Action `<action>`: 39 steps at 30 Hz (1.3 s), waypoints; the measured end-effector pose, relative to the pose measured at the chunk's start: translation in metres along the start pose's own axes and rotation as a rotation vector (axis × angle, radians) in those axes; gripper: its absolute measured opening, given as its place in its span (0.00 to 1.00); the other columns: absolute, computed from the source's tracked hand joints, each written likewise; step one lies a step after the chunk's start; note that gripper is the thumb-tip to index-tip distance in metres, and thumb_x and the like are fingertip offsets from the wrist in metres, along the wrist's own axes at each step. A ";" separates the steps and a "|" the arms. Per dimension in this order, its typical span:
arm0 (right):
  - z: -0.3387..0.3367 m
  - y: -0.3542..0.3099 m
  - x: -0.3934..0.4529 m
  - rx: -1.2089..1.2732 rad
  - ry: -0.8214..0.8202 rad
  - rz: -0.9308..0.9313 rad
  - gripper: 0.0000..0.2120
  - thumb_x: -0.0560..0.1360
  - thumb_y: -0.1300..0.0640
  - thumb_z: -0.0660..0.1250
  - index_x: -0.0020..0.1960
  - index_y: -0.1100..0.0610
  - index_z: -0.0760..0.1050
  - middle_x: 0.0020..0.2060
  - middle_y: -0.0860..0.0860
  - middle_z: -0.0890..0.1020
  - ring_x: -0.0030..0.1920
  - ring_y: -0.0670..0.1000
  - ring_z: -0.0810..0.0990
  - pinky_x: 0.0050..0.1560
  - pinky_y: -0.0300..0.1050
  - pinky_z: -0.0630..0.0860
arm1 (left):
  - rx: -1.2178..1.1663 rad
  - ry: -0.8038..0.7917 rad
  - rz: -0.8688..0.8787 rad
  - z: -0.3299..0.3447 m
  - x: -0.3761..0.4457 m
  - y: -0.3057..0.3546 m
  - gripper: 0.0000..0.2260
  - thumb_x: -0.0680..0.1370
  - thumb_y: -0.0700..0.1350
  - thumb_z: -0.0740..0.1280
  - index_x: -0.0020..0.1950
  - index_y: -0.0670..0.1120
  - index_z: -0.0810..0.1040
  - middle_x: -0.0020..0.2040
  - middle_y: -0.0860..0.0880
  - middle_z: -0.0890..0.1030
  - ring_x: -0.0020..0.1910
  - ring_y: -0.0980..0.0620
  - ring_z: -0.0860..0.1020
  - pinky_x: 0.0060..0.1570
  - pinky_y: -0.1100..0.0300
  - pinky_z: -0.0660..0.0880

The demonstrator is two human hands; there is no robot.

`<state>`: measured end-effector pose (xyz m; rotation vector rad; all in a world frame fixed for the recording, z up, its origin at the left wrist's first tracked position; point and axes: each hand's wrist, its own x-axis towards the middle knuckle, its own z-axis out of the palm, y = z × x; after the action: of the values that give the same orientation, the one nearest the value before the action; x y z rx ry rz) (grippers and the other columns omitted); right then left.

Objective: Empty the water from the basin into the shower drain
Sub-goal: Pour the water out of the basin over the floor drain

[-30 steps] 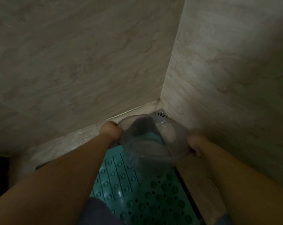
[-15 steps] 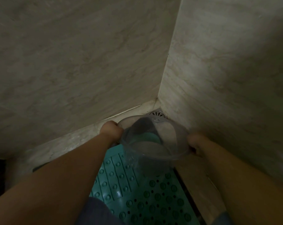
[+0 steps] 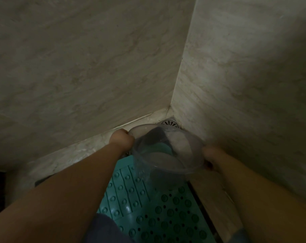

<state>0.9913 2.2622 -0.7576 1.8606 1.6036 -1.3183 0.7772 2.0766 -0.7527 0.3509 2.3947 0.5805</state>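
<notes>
Two walls point(image 3: 236, 76) box in the drain point(image 3: 169, 122); basin point(image 3: 166, 151) seemingly blocks the near side.

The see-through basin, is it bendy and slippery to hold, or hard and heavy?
The basin looks like thin clear plastic, so it is probably light and a bit bendy. The left hand and right hand grip opposite sides of the rim, which suggests that it needs steadying. It is probably wet, so it may be slippery, and whatever water is left would add weight.
</notes>
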 end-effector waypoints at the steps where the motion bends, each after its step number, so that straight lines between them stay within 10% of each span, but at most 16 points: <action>1: 0.000 0.000 -0.001 -0.012 0.001 -0.005 0.12 0.81 0.56 0.57 0.54 0.64 0.74 0.45 0.63 0.75 0.33 0.55 0.71 0.32 0.44 0.69 | -0.003 0.002 0.000 0.000 0.000 0.001 0.12 0.75 0.40 0.63 0.51 0.35 0.82 0.52 0.34 0.83 0.52 0.36 0.81 0.46 0.52 0.76; 12: -0.005 -0.005 -0.004 -0.149 0.038 -0.042 0.13 0.82 0.61 0.54 0.40 0.63 0.67 0.33 0.57 0.68 0.34 0.55 0.70 0.32 0.43 0.68 | -0.008 0.013 -0.021 0.001 0.002 0.002 0.14 0.77 0.42 0.63 0.55 0.35 0.82 0.55 0.35 0.82 0.55 0.37 0.80 0.53 0.51 0.77; 19: -0.005 -0.007 -0.003 -0.149 0.057 -0.031 0.09 0.82 0.59 0.55 0.49 0.65 0.69 0.38 0.61 0.73 0.33 0.55 0.71 0.32 0.45 0.68 | 0.010 0.004 -0.026 0.002 0.004 0.002 0.13 0.76 0.41 0.62 0.52 0.35 0.82 0.53 0.35 0.83 0.54 0.37 0.81 0.50 0.51 0.77; 24: -0.005 -0.004 -0.002 -0.148 0.081 -0.017 0.16 0.81 0.60 0.55 0.35 0.62 0.64 0.31 0.58 0.67 0.28 0.53 0.66 0.27 0.42 0.62 | 0.034 0.005 -0.021 0.002 0.004 0.004 0.14 0.76 0.42 0.62 0.54 0.35 0.82 0.54 0.35 0.83 0.55 0.37 0.80 0.49 0.53 0.75; 39: -0.007 -0.010 -0.010 -0.206 0.096 -0.070 0.08 0.81 0.63 0.55 0.47 0.65 0.70 0.31 0.59 0.68 0.29 0.54 0.67 0.27 0.43 0.62 | -0.033 0.008 -0.043 0.003 0.007 0.006 0.13 0.74 0.39 0.62 0.51 0.33 0.82 0.52 0.33 0.83 0.53 0.36 0.81 0.52 0.50 0.78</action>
<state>0.9855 2.2644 -0.7432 1.7817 1.7941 -1.0595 0.7744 2.0852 -0.7555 0.2826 2.3909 0.6022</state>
